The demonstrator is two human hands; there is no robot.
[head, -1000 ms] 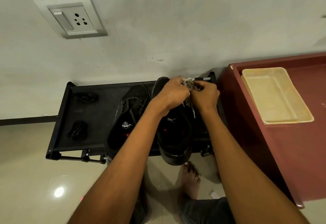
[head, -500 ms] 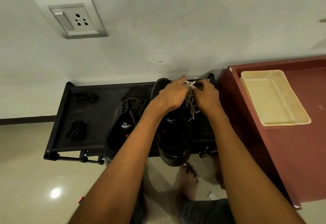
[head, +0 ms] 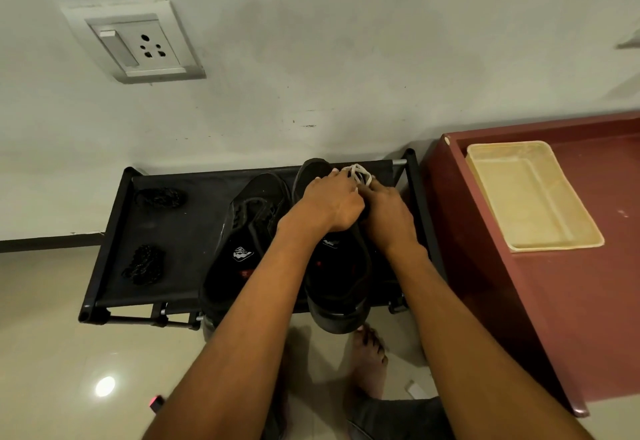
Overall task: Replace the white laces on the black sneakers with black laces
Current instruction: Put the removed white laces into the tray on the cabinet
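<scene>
Two black sneakers lie side by side on a low black rack, toes toward the far wall: the left sneaker [head: 247, 235] carries no white lace, while the right sneaker [head: 337, 280] overhangs the rack's near edge. A bunched white lace [head: 360, 173] sits at its far end. Two coiled black laces lie on the rack's left side, one far [head: 160, 196], one near [head: 143, 264].

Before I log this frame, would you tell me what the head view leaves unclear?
- Eyelets of the right black sneaker: covered by both hands.
- Left hand fingers: curled under, grip unseen.
- Right hand fingers: hidden behind the left hand.
- White lace: only a loop shows.
</scene>
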